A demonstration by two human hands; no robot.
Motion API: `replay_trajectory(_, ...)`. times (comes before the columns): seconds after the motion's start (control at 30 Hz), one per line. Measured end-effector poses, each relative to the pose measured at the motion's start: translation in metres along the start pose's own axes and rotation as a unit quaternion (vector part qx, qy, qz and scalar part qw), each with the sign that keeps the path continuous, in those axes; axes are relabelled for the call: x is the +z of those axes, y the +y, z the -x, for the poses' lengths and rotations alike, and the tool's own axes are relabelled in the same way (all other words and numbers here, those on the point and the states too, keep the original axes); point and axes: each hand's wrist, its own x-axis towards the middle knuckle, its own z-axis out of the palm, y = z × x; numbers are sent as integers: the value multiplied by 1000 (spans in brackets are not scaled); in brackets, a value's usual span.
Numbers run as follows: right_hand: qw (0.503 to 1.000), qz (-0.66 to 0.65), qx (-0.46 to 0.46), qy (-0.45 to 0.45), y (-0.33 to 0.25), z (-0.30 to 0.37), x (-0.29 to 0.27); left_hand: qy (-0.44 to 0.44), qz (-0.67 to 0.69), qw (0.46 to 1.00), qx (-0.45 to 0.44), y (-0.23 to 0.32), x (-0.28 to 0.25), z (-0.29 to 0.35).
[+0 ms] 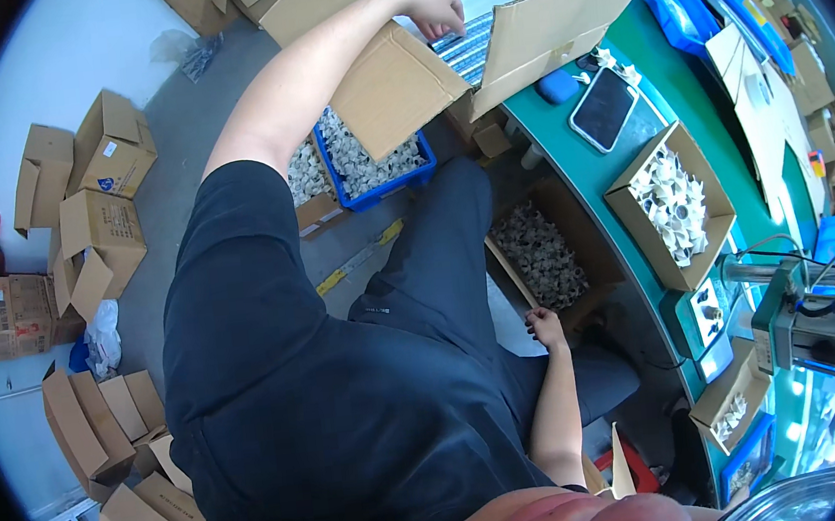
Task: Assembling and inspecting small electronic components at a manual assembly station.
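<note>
My left hand reaches over an opened cardboard box at the top, its fingers curled. Rows of silvery-blue metallic strips lie in that box below the hand; whether the fingers grip one is hidden. Close to my right thigh, my right hand is closed, and what it holds, if anything, is too small to make out. It is nearest to a carton of small grey-white parts that stands low beside the bench.
A blue bin of white parts sits on the floor. The green bench carries a phone, a carton of white pointed pieces and a metal machine. Several cardboard boxes are piled at the left.
</note>
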Motion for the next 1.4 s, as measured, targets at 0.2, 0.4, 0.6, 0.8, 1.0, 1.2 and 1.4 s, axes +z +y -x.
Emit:
replay_trajectory(0.2, 1000, 8, 1, 1, -1, 1, 1, 29, -8, 999, -13, 9, 8, -4)
replay_trajectory(0.4, 1000, -5, 9, 5, 2, 0, 3, 43, -51, 997, -36, 25, 4, -1)
replay_trajectory(0.6, 1000, -3, 5, 6, 8, 2, 1, 164, -57, 982, -75, 15, -6, 15)
replay_trajectory(0.8, 1000, 16, 19, -2, 2, 5, 2, -3, -168, 983, -68, -5, -10, -11)
replay_trajectory(1.0, 999, 24, 23, -4, -9, -2, 9, 203, -301, 932, -11, -58, 18, -58)
replay_trajectory(1.2, 999, 6, 26, 20, -1, 2, 4, 181, -288, 940, -16, -1, 38, -46)
replay_trajectory(1.4, 999, 17, -3, 29, -7, 9, 3, 136, -311, 939, 56, 3, 18, -10)
